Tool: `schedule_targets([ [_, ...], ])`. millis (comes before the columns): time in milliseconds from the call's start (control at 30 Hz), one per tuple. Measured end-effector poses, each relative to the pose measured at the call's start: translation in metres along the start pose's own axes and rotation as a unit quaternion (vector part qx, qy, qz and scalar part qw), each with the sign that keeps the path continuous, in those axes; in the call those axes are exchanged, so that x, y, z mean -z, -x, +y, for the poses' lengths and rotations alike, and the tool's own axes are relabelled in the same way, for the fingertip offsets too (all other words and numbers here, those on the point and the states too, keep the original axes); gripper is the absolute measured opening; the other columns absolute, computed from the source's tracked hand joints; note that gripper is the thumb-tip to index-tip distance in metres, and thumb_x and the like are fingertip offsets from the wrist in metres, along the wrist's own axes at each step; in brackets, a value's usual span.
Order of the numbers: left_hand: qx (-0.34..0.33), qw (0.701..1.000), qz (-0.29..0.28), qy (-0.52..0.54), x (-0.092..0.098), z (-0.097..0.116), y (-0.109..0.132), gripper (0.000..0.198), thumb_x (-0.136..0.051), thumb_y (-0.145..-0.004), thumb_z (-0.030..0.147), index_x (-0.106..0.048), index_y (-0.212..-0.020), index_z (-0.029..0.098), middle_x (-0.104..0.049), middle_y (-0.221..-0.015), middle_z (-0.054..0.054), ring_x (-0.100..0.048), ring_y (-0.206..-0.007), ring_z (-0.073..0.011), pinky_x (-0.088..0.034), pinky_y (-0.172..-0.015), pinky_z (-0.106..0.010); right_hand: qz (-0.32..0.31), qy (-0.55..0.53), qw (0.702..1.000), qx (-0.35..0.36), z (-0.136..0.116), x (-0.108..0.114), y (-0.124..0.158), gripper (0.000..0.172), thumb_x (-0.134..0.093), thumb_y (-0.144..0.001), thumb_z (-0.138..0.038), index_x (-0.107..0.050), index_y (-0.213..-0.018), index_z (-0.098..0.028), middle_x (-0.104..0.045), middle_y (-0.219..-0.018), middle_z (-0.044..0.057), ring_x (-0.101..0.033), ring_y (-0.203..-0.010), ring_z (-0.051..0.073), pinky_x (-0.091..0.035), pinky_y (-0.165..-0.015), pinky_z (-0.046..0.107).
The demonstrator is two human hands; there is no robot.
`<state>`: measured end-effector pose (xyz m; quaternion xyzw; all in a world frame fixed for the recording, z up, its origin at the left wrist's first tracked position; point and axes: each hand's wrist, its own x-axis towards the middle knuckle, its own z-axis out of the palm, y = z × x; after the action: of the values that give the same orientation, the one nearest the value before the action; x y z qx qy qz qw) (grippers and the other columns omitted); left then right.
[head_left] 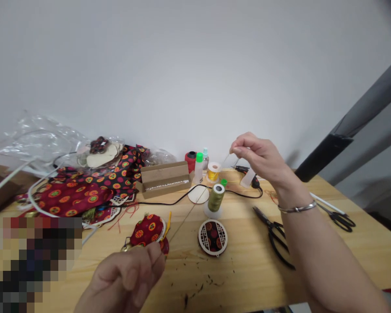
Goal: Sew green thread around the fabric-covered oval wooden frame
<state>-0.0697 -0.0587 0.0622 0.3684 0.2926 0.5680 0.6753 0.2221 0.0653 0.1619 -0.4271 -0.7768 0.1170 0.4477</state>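
My right hand is raised above the back of the table, thumb and fingertips pinched on a thin thread. Downward to the left the olive thread runs taut toward my left hand, whose fingers are curled closed around its near end. Just beyond my left fingers are round red floral fabric pieces, partly hidden by the hand; contact is unclear. A yellow cord and a small bell show at their edges. A spool of olive thread stands upright between the hands, behind a round lattice-framed fabric piece.
Black-handled scissors lie beside my right forearm, a second pair farther right. At the back stand an open cardboard box, a green-capped bottle, a yellow spool and a glue gun. Patterned fabric is heaped left.
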Motion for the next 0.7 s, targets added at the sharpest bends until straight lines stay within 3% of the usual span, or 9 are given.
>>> schedule_targets([
  [133, 0.002, 0.987, 0.116, 0.11, -0.003, 0.001, -0.008, 0.028, -0.082, -0.06, 0.017, -0.056, -0.05, 0.019, -0.055, -0.049, 0.005, -0.052, -0.052, -0.0099, -0.054, -0.058, -0.022, 0.054, 0.018, 0.998, 0.003, -0.006, 0.017, 0.02, 0.011, -0.055, -0.085, -0.023, -0.062, -0.076, -0.02, -0.057, -0.079, 0.001, -0.053, -0.075, 0.015, -0.041, -0.07, 0.03],
  [267, 0.006, 0.972, 0.138, 0.192, -0.008, 0.003, -0.017, 0.03, -0.084, -0.055, 0.01, -0.056, -0.06, 0.019, -0.053, -0.053, 0.008, -0.048, -0.047, -0.0066, -0.049, -0.047, -0.016, 0.095, 0.051, 0.994, -0.001, -0.013, 0.031, 0.057, 0.012, -0.056, -0.086, -0.023, -0.062, -0.076, -0.022, -0.055, -0.077, 0.002, -0.053, -0.08, 0.018, -0.042, -0.073, 0.032],
  [333, 0.015, 0.971, 0.139, 0.193, -0.011, 0.003, -0.02, 0.028, -0.083, -0.058, 0.013, -0.056, -0.061, 0.019, -0.051, -0.053, 0.008, -0.047, -0.048, -0.006, -0.047, -0.047, -0.015, 0.062, 0.061, 0.996, -0.007, -0.012, 0.038, 0.079, 0.012, -0.054, -0.087, -0.023, -0.064, -0.079, -0.024, -0.056, -0.074, 0.003, -0.054, -0.083, 0.02, -0.044, -0.073, 0.033],
  [433, 0.043, 0.983, 0.131, 0.122, -0.014, 0.001, -0.021, 0.027, -0.081, -0.065, 0.025, -0.056, -0.058, 0.017, -0.05, -0.054, 0.006, -0.046, -0.051, -0.0072, -0.047, -0.05, -0.017, -0.143, 0.088, 0.985, -0.034, -0.004, 0.044, 0.109, 0.012, -0.057, -0.085, -0.027, -0.069, -0.089, -0.027, -0.066, -0.088, 0.006, -0.058, -0.094, 0.024, -0.047, -0.084, 0.04],
  [500, 0.058, 0.989, 0.129, 0.045, -0.016, -0.002, -0.02, 0.025, -0.079, -0.068, 0.032, -0.06, -0.06, 0.017, -0.052, -0.057, 0.004, -0.047, -0.055, -0.0084, -0.046, -0.053, -0.018, -0.205, 0.12, 0.969, -0.067, -0.001, 0.042, 0.122, 0.026, -0.061, -0.082, -0.027, -0.067, -0.107, -0.028, -0.066, -0.109, 0.007, -0.056, -0.107, 0.027, -0.043, -0.094, 0.047],
  [600, 0.059, 0.987, 0.132, -0.072, -0.022, -0.008, -0.018, 0.022, -0.078, -0.067, 0.037, -0.069, -0.067, 0.018, -0.06, -0.067, 0.0, -0.053, -0.066, -0.013, -0.045, -0.055, -0.02, -0.154, 0.129, 0.975, -0.092, -0.011, 0.022, 0.127, 0.029, -0.056, -0.085, -0.02, -0.065, -0.111, -0.026, -0.066, -0.112, 0.007, -0.056, -0.111, 0.025, -0.041, -0.1, 0.048],
  [700, 0.03, 0.979, 0.13, -0.152, -0.032, -0.012, -0.018, 0.017, -0.078, -0.066, 0.035, -0.073, -0.068, 0.019, -0.068, -0.09, -0.006, -0.058, -0.086, -0.0215, -0.047, -0.062, -0.025, -0.111, -0.001, 0.989, -0.098, -0.037, -0.017, 0.119, 0.027, -0.046, -0.091, -0.018, -0.064, -0.11, -0.026, -0.066, -0.111, 0.005, -0.059, -0.104, 0.018, -0.048, -0.094, 0.036],
])
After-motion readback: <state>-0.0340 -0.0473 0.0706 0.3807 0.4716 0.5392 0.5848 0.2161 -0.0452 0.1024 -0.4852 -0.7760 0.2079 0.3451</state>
